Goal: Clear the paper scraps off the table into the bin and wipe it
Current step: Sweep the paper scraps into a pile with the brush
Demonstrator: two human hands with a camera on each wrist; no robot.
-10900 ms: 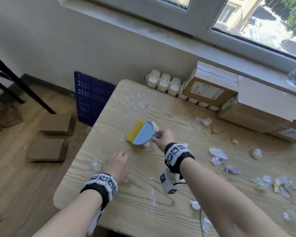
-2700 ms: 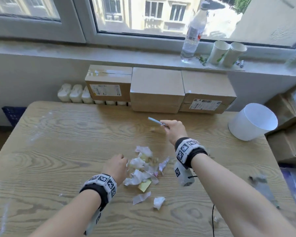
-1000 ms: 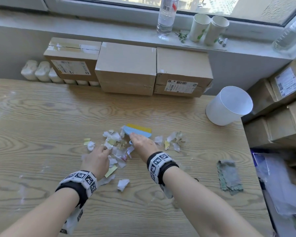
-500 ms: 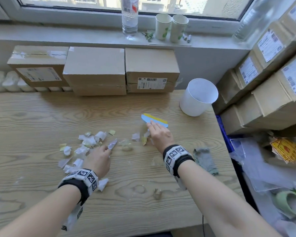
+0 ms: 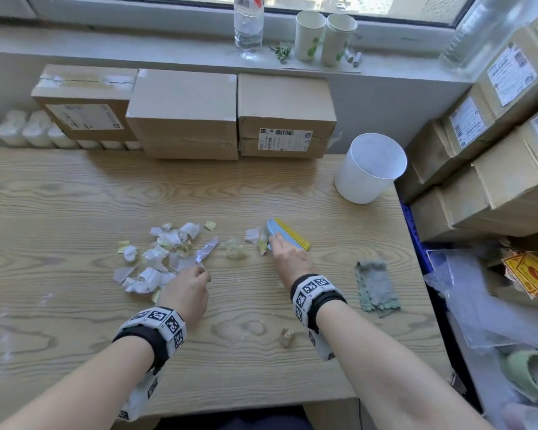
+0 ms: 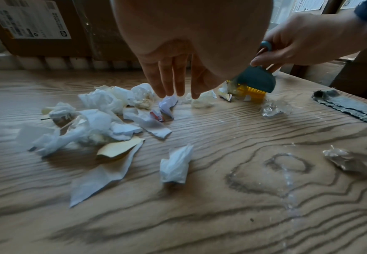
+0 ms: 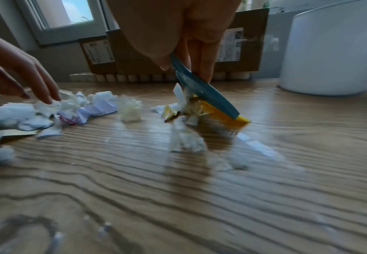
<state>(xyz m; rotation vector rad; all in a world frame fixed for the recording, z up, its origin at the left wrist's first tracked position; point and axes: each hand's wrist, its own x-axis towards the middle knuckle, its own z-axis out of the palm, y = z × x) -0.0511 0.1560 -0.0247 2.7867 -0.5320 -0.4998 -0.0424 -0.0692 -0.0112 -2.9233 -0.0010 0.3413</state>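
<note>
R hand (image 5: 288, 256) grips a blue brush (image 5: 288, 234) w/ yellow bristles, bristles down on the table (image 5: 75, 197), a few scraps (image 5: 255, 235) touching its left end. L hand (image 5: 187, 293) sits just right of the main scrap pile (image 5: 162, 256), fingers loosely curled, holding nothing visible. One clear crumpled bit (image 5: 235, 249) lies between pile and brush; another small bit (image 5: 287, 337) near the R wrist. Grey cloth (image 5: 375, 288) lies flat to the right of the R hand, apart from it. White bin (image 5: 368, 169) stands at the table's far right corner, tilted look from lens. Three boxes (image 5: 184, 113) along the back edge; bottle (image 5: 248, 23) + two cups (image 5: 322, 35) on the sill. More boxes (image 5: 494, 135) stacked at right.
</note>
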